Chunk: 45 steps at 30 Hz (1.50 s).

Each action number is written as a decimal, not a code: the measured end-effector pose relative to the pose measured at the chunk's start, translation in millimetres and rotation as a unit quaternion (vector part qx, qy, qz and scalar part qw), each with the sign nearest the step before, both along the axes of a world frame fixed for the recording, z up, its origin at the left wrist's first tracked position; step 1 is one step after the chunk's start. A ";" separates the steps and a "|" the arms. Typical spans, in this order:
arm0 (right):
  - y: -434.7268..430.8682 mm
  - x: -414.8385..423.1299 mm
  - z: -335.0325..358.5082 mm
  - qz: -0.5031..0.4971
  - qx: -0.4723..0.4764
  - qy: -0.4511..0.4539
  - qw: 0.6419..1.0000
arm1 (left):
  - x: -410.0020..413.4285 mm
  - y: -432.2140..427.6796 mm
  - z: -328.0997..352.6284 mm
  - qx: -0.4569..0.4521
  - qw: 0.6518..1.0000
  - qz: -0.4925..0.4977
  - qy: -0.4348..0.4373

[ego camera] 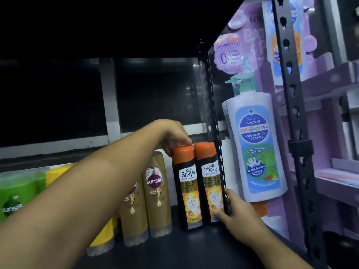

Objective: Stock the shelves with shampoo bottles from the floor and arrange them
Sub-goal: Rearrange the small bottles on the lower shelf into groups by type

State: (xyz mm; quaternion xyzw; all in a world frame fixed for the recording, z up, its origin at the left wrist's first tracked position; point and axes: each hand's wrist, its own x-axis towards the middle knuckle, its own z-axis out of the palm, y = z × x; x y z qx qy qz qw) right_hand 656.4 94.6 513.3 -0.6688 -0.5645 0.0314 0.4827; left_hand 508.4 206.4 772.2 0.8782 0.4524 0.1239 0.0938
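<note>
On the shelf (194, 249), two Shayla bottles (189, 187) stand beside the post (221, 162) (rightmost), Sunsilk bottles (157, 195) left of them.

We read "Safi Shayla" in white panels on the left black bottle (189, 189) and on the right black bottle (210, 183); each also carries a "72" on its orange lower label, while the smaller print there is too blurred. The brown bottle (156, 193) says "sunsilk" on a maroon patch, and on the green bottle (11, 200) we make out "unsilk" at the frame's edge. The white pump bottle (254, 146) reads "FOLLOW ME", "Anti-Bacterial", "KIDS HEAD TO TOE WASH", "DERMATOLOGICALLY TESTED", "99.99% Bacteria Protection" and "BURSTING MELON". A round badge (228, 52) on the purple display card (252, 35) shows "ANTI-BACTERIAL" and "0%".
</note>
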 end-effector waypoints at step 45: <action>3.1 2.5 0.8 0.024 0.002 0.032 0.999 | 37.9 17.1 3.2 -0.026 0.998 -0.063 0.000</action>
